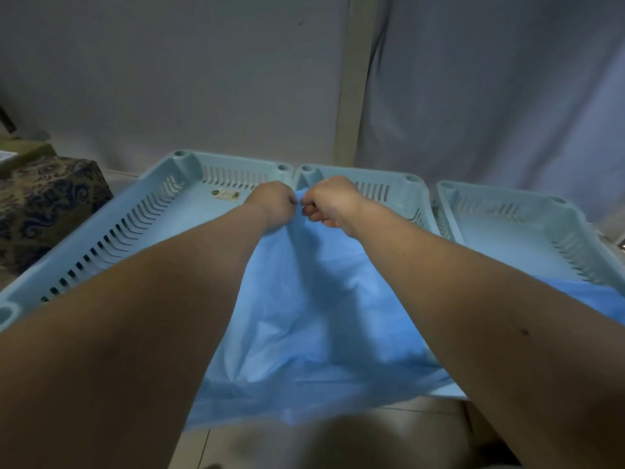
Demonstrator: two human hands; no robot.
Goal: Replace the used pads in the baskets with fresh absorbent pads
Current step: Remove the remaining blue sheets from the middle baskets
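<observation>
Your left hand (274,202) and right hand (329,205) pinch blue pad (304,299) far edge (knuckles nearly touching) over middle basket (411,198).

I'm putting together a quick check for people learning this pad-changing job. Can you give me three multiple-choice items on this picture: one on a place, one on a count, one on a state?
1. Where do the two hands meet on the thin blue absorbent pad?
A. at its far edge, by the basket's back wall
B. at its near edge
C. under the basket

2. How many pale green slotted plastic baskets show?
A. one
B. three
C. five

3. What is the left hand doing?
A. lying flat and open
B. pinching the pad
C. gripping a basket rim

Answers: 1 A, as the left hand and the right hand sit together at the pad's far end. 2 B, as the left basket, middle basket and right basket stand side by side. 3 B, as its fingers are curled on the blue sheet.
</observation>
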